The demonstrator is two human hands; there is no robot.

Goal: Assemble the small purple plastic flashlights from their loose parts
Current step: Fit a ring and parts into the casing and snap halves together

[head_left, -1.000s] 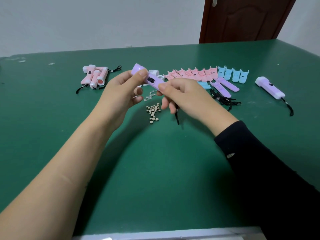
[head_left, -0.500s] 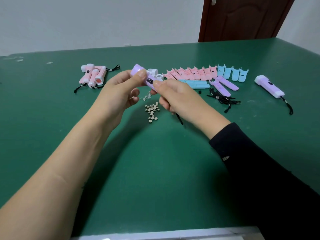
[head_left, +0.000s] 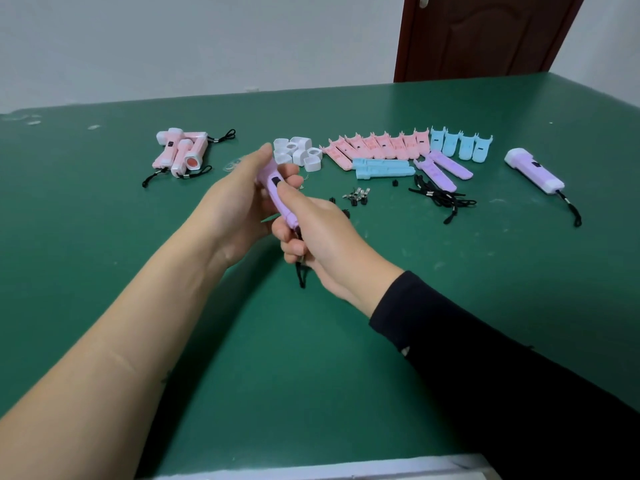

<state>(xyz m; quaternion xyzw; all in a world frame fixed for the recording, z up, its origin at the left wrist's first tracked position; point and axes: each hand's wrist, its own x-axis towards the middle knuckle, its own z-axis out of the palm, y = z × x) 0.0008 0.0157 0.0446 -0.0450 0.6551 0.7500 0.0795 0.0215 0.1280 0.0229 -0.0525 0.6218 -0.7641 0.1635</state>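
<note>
Both hands hold one purple flashlight body above the green table. My left hand grips its upper end, fingers curled round it. My right hand holds the lower end, thumb on top; a black cord hangs below that hand. A black switch shows on the body. Two loose purple shell halves lie at the back right. One finished purple flashlight with its cord lies at the far right.
White caps cluster behind my hands. A row of pink shells, blue shells and two more blue pieces lie beyond. Black cords and small metal clips sit nearby. Finished pink flashlights lie at back left.
The hands and flashlight dropped lower and nearer to me, and the body swung from nearly level to steeply tilted. My right hand slid down to its lower end.
</note>
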